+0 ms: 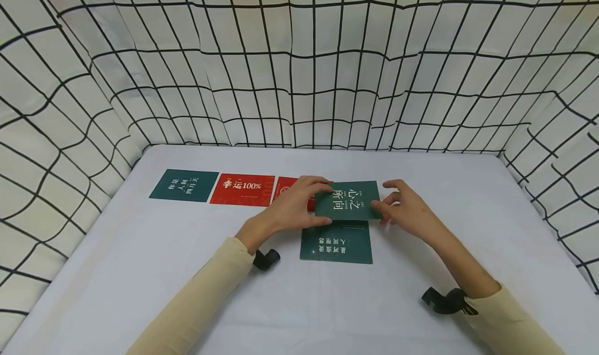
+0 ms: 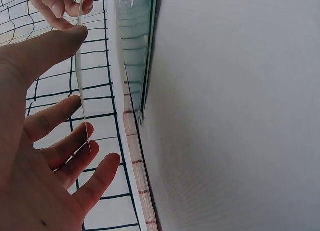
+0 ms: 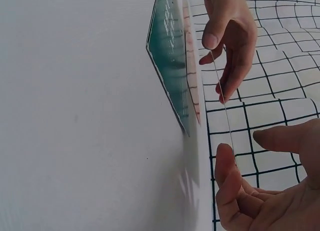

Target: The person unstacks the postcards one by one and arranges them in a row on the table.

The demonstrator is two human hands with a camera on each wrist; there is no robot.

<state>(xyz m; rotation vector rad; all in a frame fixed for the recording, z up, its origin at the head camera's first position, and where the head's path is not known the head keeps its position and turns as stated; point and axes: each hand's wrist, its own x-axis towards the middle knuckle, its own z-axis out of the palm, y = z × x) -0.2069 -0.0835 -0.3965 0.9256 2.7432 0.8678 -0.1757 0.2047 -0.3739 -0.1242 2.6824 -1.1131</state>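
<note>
A dark green card (image 1: pixel 351 200) with white characters is held just above the table. My left hand (image 1: pixel 290 207) grips its left end, thumb at the near edge and fingers at the far edge. At its right end is my right hand (image 1: pixel 408 212); in the right wrist view the fingertips (image 3: pixel 225 153) touch the card, while the thumb stands apart from it. Below the held card, a second green card (image 1: pixel 335 245) lies on the table, its far edge covered. A red card (image 1: pixel 283 184) behind my left hand is mostly hidden.
On the white table (image 1: pixel 224 303), another red card (image 1: pixel 243 190) and a green card (image 1: pixel 184 185) continue the row leftward. Black netting (image 1: pixel 313 56) over pale cloth encloses the back and sides. Black devices (image 1: pixel 444 300) are worn on both wrists.
</note>
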